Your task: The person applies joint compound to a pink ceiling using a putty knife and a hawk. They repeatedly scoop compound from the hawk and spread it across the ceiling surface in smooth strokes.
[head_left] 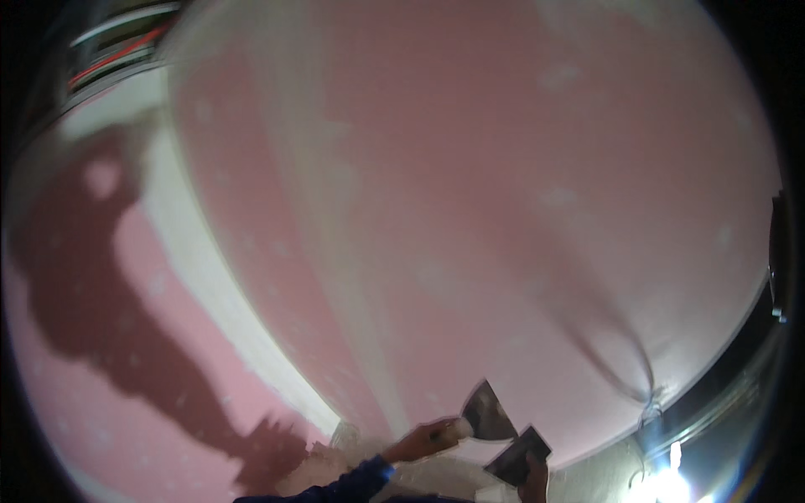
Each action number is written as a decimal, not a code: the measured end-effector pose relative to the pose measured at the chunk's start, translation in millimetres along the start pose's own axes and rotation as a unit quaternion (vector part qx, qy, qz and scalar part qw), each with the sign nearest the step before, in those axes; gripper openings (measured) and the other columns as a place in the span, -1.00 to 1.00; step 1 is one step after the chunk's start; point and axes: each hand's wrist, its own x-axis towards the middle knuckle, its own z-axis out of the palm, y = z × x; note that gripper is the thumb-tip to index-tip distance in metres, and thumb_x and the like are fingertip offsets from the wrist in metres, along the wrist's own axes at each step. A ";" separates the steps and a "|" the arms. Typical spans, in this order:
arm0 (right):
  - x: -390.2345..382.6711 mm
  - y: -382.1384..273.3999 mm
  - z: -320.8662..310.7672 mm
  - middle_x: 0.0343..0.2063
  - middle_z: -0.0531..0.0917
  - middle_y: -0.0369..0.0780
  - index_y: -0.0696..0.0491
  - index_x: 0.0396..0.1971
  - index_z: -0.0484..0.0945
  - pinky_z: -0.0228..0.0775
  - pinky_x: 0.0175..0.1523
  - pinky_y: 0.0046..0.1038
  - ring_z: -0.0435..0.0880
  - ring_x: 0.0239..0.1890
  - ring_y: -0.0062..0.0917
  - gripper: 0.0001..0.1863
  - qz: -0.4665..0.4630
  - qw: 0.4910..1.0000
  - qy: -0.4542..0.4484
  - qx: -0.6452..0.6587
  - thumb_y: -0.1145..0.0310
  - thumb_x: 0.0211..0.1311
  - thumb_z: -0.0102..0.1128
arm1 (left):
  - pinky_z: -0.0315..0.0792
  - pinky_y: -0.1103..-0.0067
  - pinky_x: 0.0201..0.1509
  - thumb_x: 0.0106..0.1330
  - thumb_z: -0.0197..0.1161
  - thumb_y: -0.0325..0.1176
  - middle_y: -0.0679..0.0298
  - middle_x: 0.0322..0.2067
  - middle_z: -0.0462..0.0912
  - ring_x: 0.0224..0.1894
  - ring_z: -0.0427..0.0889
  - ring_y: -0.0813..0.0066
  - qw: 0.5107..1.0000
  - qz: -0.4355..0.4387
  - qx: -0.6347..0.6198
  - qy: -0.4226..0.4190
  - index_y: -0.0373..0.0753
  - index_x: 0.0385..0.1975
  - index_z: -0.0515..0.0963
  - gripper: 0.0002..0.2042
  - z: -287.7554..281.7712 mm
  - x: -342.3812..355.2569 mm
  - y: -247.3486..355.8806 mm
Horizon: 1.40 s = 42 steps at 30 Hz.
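Note:
Low in the picture, my left hand (428,438) is closed round the handle of a putty knife (486,414), its dark flat blade fanning out to the right and upward. My right hand (533,482), partly cut off by the lower edge, grips a second broad dark blade (513,455), which looks like another putty knife. The two blades are close together, with their near corners almost meeting. Whether any filler lies on them cannot be made out. Blue sleeve (356,482) covers my left forearm.
Pink plasterboard (470,210) fills most of the view, with pale filler spots and a filled seam (306,168). A white filled corner strip (201,243) runs down the left, beside a large person-shaped shadow (84,268). A bright lamp (667,486) glares at lower right.

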 end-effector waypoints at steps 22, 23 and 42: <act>-238.7 72.1 -260.3 -0.26 0.77 -0.04 0.05 0.18 0.56 0.55 -0.19 -0.20 0.77 -0.30 -0.21 -0.54 0.174 0.727 0.498 -0.440 0.15 0.37 0.13 | 0.46 0.56 -0.12 0.30 0.42 -0.35 0.30 -0.30 0.60 -0.26 0.52 0.54 0.978 -0.184 0.063 -0.073 -0.32 -0.09 0.54 -0.71 -3.3 -23.6 -10.2; -251.9 85.5 -260.1 -0.30 0.77 -0.06 0.04 0.17 0.57 0.54 -0.24 -0.23 0.76 -0.36 -0.26 -0.55 0.200 0.737 0.503 -0.406 0.17 0.36 0.14 | 0.47 0.56 -0.10 0.29 0.42 -0.35 0.30 -0.28 0.62 -0.23 0.53 0.54 0.978 -0.189 0.047 -0.077 -0.31 -0.10 0.54 -0.72 -3.3 -22.9 -8.6; -357.2 127.3 -231.9 -0.52 0.65 -0.20 0.07 -0.01 0.58 0.41 -0.53 -0.35 0.60 -0.59 -0.48 -0.76 0.295 0.741 0.516 -0.313 0.30 0.43 0.17 | 0.49 0.48 -0.13 0.26 0.44 -0.35 0.18 -0.30 0.67 -0.28 0.57 0.44 0.989 -0.051 0.043 -0.134 -0.34 -0.08 0.56 -0.68 -4.5 0.7 -64.2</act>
